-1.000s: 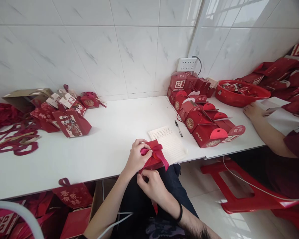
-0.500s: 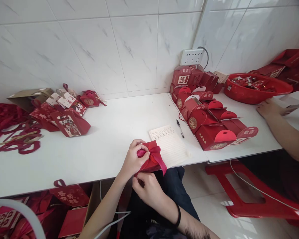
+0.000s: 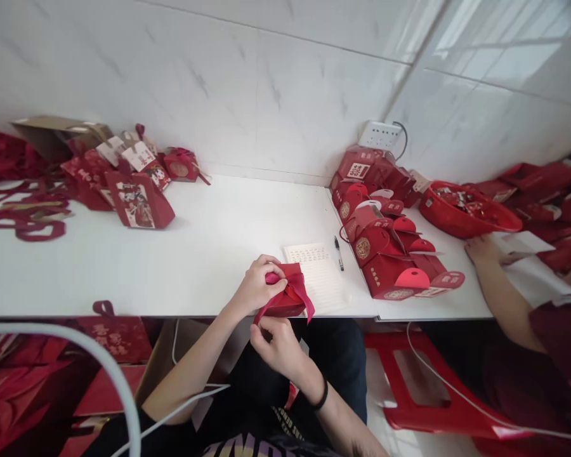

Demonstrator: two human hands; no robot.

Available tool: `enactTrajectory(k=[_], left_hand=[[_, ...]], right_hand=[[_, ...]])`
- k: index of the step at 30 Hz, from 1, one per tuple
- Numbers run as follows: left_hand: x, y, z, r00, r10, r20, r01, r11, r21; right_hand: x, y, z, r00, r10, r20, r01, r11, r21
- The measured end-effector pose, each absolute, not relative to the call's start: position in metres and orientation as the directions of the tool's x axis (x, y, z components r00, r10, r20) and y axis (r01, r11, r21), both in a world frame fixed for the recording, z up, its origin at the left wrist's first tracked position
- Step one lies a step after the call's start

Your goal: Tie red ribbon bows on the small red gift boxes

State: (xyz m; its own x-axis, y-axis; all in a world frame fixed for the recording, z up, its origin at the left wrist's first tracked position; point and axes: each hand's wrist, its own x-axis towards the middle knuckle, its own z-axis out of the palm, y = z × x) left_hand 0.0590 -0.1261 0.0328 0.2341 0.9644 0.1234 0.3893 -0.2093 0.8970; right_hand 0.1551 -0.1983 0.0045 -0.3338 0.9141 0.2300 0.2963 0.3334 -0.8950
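Observation:
A small red box (image 3: 290, 306) with a crimson ribbon bow (image 3: 294, 287) on top is at the table's front edge, partly over a lined notebook (image 3: 321, 273). My left hand (image 3: 262, 284) is closed on the bow from the left, thumb and fingers pinching the ribbon near its knot. Just below the box, my right hand (image 3: 276, 343) has its fingers pinched together on a tail of the ribbon that hangs down at the box's lower left. A black band circles my right wrist.
Right of the notebook lie a pen (image 3: 339, 254) and rows of red boxes (image 3: 385, 276). Beyond are a red basin (image 3: 466, 219) and a co-worker's hand (image 3: 483, 249). Boxes (image 3: 140, 200) and loose ribbons (image 3: 33, 212) sit left. A white curved tube (image 3: 118, 374) crosses the lower left.
The view has turned and shifted. A ribbon tail now runs from the bow down to my right hand, at the box's lower left. My left hand stays on the bow.

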Motion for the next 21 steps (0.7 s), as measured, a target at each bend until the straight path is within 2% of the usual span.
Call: enactTrajectory(k=[6,7,9,11,13,15,18,21], left_hand=[[0.057,-0.127,0.032,0.234,0.961,0.148,0.371,-0.229,0.900],[0.057,-0.127,0.032,0.236,0.961,0.145,0.371,-0.227,0.900],[0.058,-0.127,0.032,0.247,0.960,0.129,0.373,-0.217,0.902],[0.058,-0.126,0.032,0.256,0.960,0.114,0.377,-0.208,0.903],[0.059,-0.125,0.032,0.265,0.957,0.117,0.379,-0.215,0.900],[0.061,-0.124,0.033,0.275,0.953,0.128,0.378,-0.229,0.897],[0.062,-0.122,0.034,0.286,0.950,0.128,0.385,-0.236,0.892],[0.062,-0.121,0.035,0.289,0.951,0.112,0.396,-0.226,0.890]], right_hand=[[0.185,-0.213,0.019,-0.408,0.887,0.215,0.356,0.372,-0.857],[0.198,-0.214,0.022,-0.340,0.909,0.240,0.372,0.364,-0.854],[0.224,-0.212,0.026,-0.065,0.948,0.310,0.449,0.305,-0.840],[0.244,-0.204,0.027,0.094,0.956,0.279,0.546,0.185,-0.817],[0.251,-0.196,0.025,0.046,0.984,0.170,0.565,0.115,-0.817],[0.249,-0.191,0.022,-0.028,0.997,0.075,0.508,0.079,-0.858],[0.241,-0.190,0.019,-0.061,0.998,0.024,0.403,0.046,-0.914],[0.246,-0.196,0.022,-0.159,0.987,-0.011,0.411,0.056,-0.910]])
